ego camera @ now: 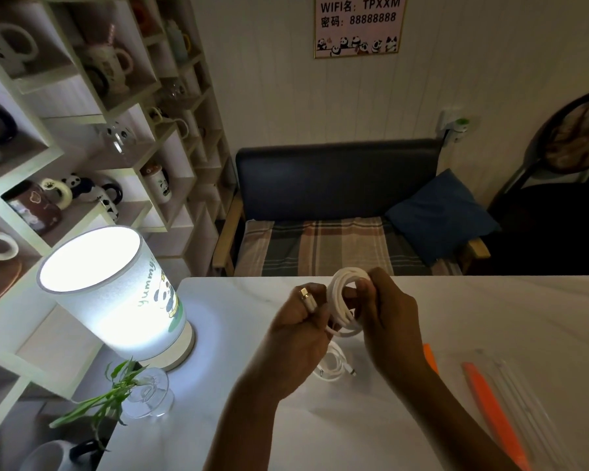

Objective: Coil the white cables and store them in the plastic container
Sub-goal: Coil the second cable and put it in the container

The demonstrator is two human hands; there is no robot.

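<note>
Head view: two hands, left (298,329) and right (386,314), grip one coiled cable (342,302); second cable (334,365) lies below.

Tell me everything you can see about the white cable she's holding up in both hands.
The white cable is thin, smooth and rubbery-looking, wound into a round coil of several loops. It is held above the white table, not resting on it. The right hand pinches the coil's right side, fingers through the loop. The left hand holds the loose end, whose metal-tipped plug sticks up.
</note>
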